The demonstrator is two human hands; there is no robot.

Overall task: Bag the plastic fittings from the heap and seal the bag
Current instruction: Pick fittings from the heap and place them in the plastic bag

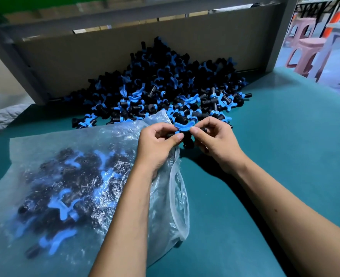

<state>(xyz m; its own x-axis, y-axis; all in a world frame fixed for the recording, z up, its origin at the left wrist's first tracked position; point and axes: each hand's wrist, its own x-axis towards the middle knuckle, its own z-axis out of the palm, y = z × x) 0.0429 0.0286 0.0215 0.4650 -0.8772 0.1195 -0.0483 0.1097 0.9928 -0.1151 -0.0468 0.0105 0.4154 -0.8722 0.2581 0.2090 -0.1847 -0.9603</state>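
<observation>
We hold one fitting (pixel 183 126) between both hands at the near edge of the heap (pixel 165 84), left hand (pixel 157 144) and right hand (pixel 215 136) each pinching an end, its blue handle lying crosswise, with the bag (pixel 75 176) mouth just below our left wrist.
</observation>
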